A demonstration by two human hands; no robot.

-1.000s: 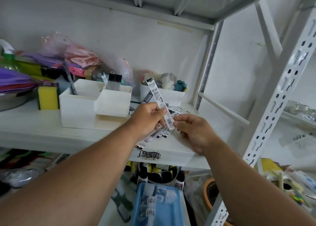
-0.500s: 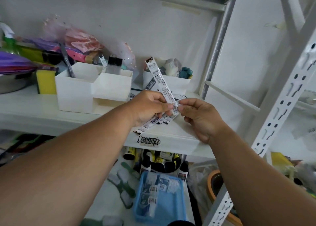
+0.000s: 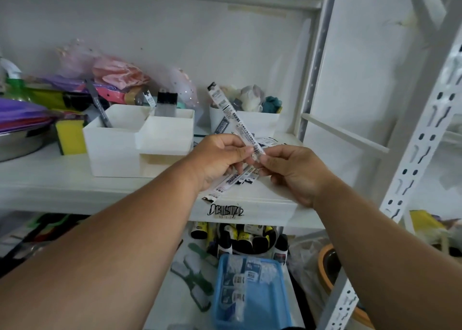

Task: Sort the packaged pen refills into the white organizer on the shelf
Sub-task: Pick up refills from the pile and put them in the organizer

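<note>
Pinching one packaged refill (image 3: 233, 119) between left hand (image 3: 220, 158) and right hand (image 3: 292, 172), both grips closed on it

Soft, even, cool light is cast throughout; shadow is deepened below the hands (image 3: 225, 159), and edges are bowed and softly blurred.

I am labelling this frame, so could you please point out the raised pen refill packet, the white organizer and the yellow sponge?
raised pen refill packet (image 3: 226, 108), head view, printed middle of the strip.
white organizer (image 3: 112, 149), head view, front wall.
yellow sponge (image 3: 71, 138), head view, yellow front face.
</note>
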